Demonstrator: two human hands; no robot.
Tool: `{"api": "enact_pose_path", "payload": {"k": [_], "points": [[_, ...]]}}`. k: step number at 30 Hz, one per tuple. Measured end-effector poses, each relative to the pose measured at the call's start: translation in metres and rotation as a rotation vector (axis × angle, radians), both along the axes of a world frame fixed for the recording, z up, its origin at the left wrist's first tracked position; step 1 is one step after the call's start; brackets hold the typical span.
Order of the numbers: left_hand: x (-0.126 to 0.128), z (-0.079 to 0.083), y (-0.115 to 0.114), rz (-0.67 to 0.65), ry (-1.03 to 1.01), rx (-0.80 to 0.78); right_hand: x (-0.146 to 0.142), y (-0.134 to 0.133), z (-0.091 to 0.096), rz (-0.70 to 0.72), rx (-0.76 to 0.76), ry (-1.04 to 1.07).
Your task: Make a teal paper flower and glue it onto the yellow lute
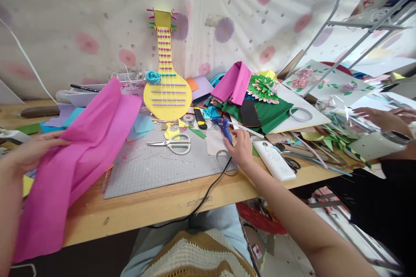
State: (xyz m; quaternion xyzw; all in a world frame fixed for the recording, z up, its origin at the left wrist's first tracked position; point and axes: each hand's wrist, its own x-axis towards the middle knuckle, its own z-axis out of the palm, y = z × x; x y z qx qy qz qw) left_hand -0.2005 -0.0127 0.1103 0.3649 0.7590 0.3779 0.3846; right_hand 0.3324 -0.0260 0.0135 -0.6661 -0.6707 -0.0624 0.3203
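A long sheet of bright pink crepe paper (94,138) hangs in folds from my left hand (39,149), which pinches its edge at the left of the table. The paper's lower end drapes over the table's front edge. My right hand (241,149) is at the handle of a blue glue gun (222,126), thumb and fingers closed about its lower end. A black cord (208,194) runs from there over the table edge. White-handled scissors (177,143) lie on the grey cutting mat (139,177), left of the glue gun. Beside the right hand lies a white power bank (274,160).
A yellow paper guitar (167,95) leans at the back. Folded pink paper (234,82), green paper (276,114), a dark phone (250,113) and a yellow-black cutter (200,117) lie nearby. At right are a metal rack (338,52) and another person's hand (380,119).
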Motion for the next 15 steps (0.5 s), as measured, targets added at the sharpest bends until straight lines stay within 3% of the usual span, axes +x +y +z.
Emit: {"api": "enact_pose_path", "payload": {"k": [2, 4, 7, 9, 11, 15], "points": [[-0.020, 0.001, 0.003, -0.095, -0.006, -0.070, -0.014, -0.008, 0.003, 0.172, -0.019, -0.025], [-0.027, 0.003, 0.008, -0.072, 0.061, -0.075, -0.035, -0.004, 0.007, 0.360, -0.060, -0.060], [-0.003, 0.009, 0.013, -0.125, 0.048, -0.189, -0.075, 0.022, 0.010, 0.519, -0.131, -0.097], [0.022, 0.013, 0.015, -0.092, 0.019, -0.282, -0.101, 0.042, 0.009, 0.593, -0.193, -0.151], [0.039, 0.016, 0.016, -0.163, -0.076, -0.307, -0.120, 0.057, 0.008, 0.621, -0.274, -0.221], [0.030, 0.019, 0.018, -0.236, -0.166, -0.290, -0.135, 0.066, 0.006, 0.657, -0.355, -0.333]]}}
